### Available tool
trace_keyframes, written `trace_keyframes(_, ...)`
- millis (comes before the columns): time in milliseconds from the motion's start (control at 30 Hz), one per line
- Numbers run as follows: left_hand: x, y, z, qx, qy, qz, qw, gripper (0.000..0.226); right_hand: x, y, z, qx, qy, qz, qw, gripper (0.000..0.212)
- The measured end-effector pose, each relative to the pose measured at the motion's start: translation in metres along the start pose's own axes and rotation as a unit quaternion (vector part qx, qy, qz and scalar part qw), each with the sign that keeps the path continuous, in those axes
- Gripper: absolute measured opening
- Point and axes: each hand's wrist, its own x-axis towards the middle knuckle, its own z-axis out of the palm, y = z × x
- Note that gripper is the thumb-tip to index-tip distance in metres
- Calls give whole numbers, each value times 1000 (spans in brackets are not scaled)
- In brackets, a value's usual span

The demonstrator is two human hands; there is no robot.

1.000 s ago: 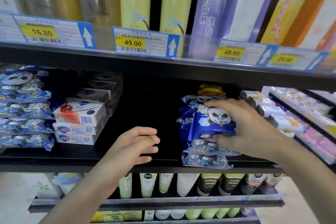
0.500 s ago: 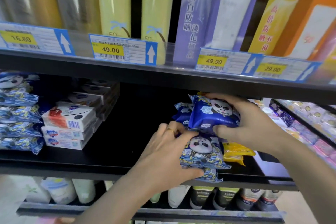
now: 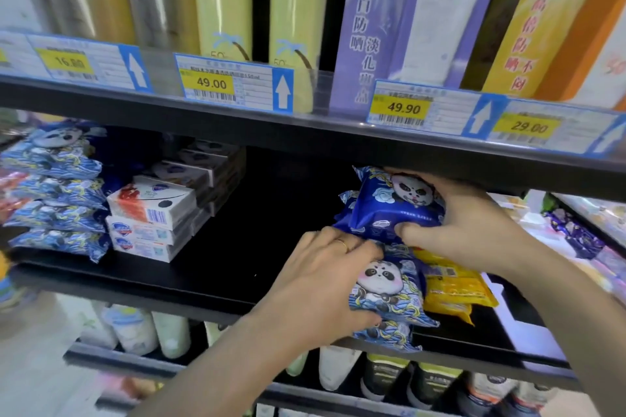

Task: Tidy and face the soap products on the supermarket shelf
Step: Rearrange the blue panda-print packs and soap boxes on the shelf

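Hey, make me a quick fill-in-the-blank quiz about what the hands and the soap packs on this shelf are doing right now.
1. The right hand grips a dark blue pack printed with a ____ face.
2. The left hand wears a ____ on one finger.
3. Beside the light blue pack under the left hand lies a ____ coloured pack.
4. The price tag above the right hand reads ____.

Missing words: panda; ring; yellow; 49.90

I have a single wide-angle view from the head camera, facing forward and slightly down into the black middle shelf at close range, near enough that both forearms reach in from the bottom edge. The frame takes in the row of price tags on the shelf above and the bottles on the tier below, with no second view to share ground
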Motion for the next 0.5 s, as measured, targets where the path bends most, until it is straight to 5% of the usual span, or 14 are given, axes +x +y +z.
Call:
trace_keyframes(100, -5, 2, -3, -10, 20, 9, 1000, 72, 8, -8, 2, -24, -13, 25, 999, 48)
trace_keyframes(233, -31, -6, -23, -49, 29, -5, 998, 74, 30, -23, 9, -72, -58, 64, 994, 61)
trace_keyframes(500, -82, -92, -57, -68, 42, -155, 985, 69, 115, -56, 63, -38, -141, 47, 988, 49)
